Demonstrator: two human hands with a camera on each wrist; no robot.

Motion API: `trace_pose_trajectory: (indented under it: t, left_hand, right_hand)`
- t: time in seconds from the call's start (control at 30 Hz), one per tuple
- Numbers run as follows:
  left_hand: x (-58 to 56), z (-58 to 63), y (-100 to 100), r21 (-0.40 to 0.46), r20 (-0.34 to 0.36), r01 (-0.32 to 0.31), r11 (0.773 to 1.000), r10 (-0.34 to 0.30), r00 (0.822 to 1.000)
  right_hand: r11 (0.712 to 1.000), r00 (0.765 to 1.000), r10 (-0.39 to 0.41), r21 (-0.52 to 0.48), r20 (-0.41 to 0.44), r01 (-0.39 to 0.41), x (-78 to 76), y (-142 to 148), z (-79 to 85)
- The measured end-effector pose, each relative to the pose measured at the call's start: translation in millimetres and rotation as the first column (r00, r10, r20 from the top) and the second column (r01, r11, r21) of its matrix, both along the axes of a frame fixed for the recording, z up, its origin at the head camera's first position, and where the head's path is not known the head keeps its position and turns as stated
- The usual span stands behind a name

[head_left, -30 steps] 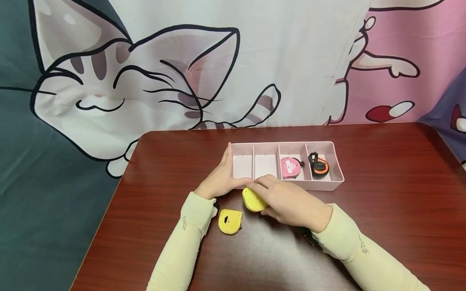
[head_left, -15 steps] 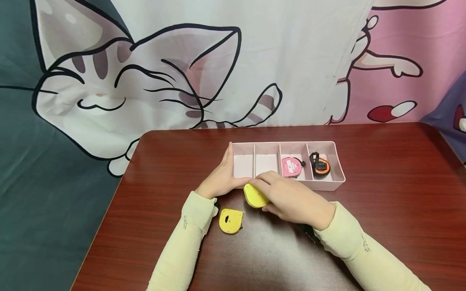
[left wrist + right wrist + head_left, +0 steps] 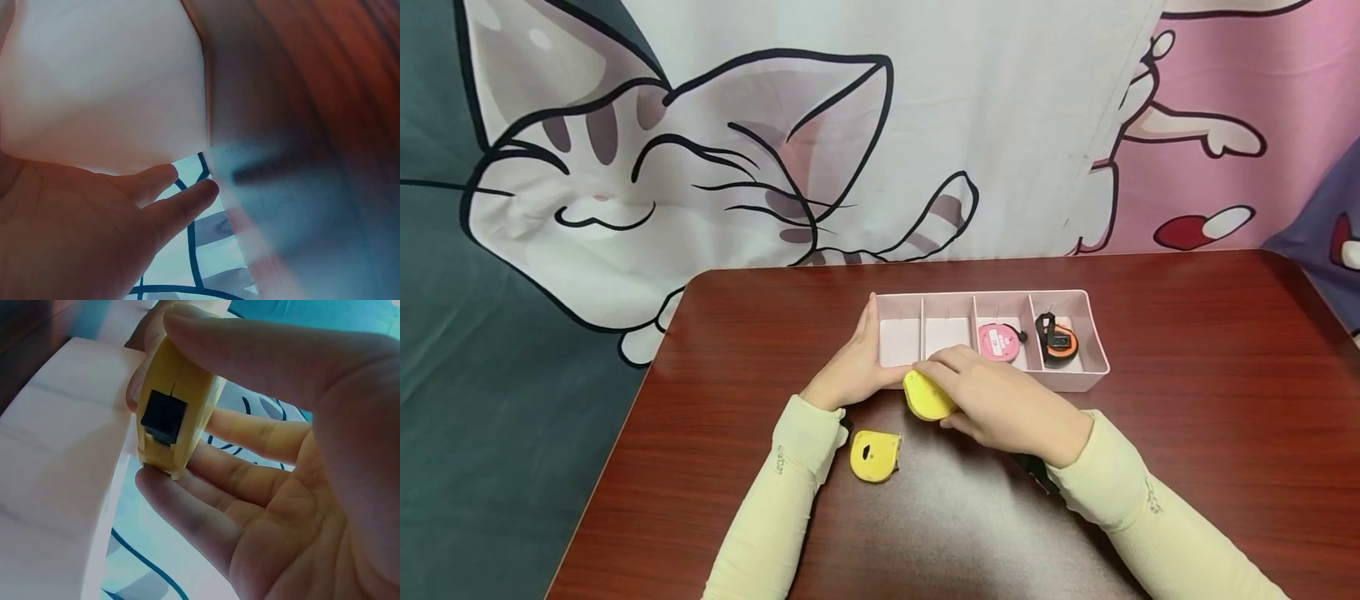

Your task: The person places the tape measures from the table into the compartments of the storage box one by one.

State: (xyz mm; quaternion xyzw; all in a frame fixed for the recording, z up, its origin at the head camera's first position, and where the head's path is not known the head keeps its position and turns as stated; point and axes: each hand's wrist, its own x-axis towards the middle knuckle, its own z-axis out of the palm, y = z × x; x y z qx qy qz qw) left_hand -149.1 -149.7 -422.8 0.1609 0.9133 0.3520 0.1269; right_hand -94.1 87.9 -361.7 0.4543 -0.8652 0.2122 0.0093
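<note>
My right hand [image 3: 1000, 404] grips a yellow tape measure [image 3: 928, 397] in front of the box, thumb on one side and fingers on the other. Its black button [image 3: 164, 416] faces the right wrist camera. The pale pink divided box [image 3: 1071, 382] lies close behind it. Against the box's left end my left hand [image 3: 853, 362] presses with straight fingers [image 3: 181, 212], its thumb lying along the front wall. A second yellow tape measure [image 3: 875, 457] rests on the table below the left hand.
Inside the box, a pink tape measure [image 3: 999, 342] sits in the third compartment from the left, and a black and orange one [image 3: 1057, 342] in the rightmost. The dark red wooden table [image 3: 1195, 400] meets a cartoon-printed curtain [image 3: 1015, 125] at its back edge.
My right hand has raised the yellow tape measure slightly and moved it toward the box's front wall. The left hand, the box and the other tape measures have stayed put.
</note>
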Motion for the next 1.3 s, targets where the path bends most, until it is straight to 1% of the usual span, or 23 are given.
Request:
trace_pose_trajectory:
  t: [0.2, 0.4, 0.63, 0.8, 1.03, 1.3]
  left_hand:
    - [1.4, 0.4, 0, -0.006, 0.012, -0.008, 1.000, 0.009, 1.000]
    - [1.2, 1.1, 0, -0.005, 0.012, -0.011, 1.000, 0.011, 1.000]
    - [1.2, 0.6, 0, 0.000, 0.019, -0.018, 1.000, 0.018, 1.000]
    - [0.5, -0.3, 0, 0.006, 0.005, -0.011, 1.000, 0.011, 1.000]
    - [-0.3, 0.9, 2, 0.026, 0.009, -0.014, 1.000, 0.014, 1.000]
    - [1.4, 0.8, 1, 0.008, 0.026, -0.023, 1.000, 0.022, 0.999]
  right_hand:
    - [1.000, 1.000, -0.021, 0.015, -0.014, 0.022, -1.5, 2, 1.2]
    - [0.999, 0.999, -0.034, 0.017, -0.008, 0.034, -3.5, 4, 2.2]
    - [0.999, 0.999, -0.032, 0.003, -0.017, 0.032, -6.9, 4, 1.1]
    - [0.999, 0.999, -0.044, -0.013, -0.020, 0.044, -9.3, 5, 2.1]
    - [0.998, 0.998, -0.062, -0.021, -0.029, 0.061, -13.0, 6, 1.7]
    - [0.998, 0.997, -0.064, -0.031, -0.044, 0.062, -17.1, 6, -1.2]
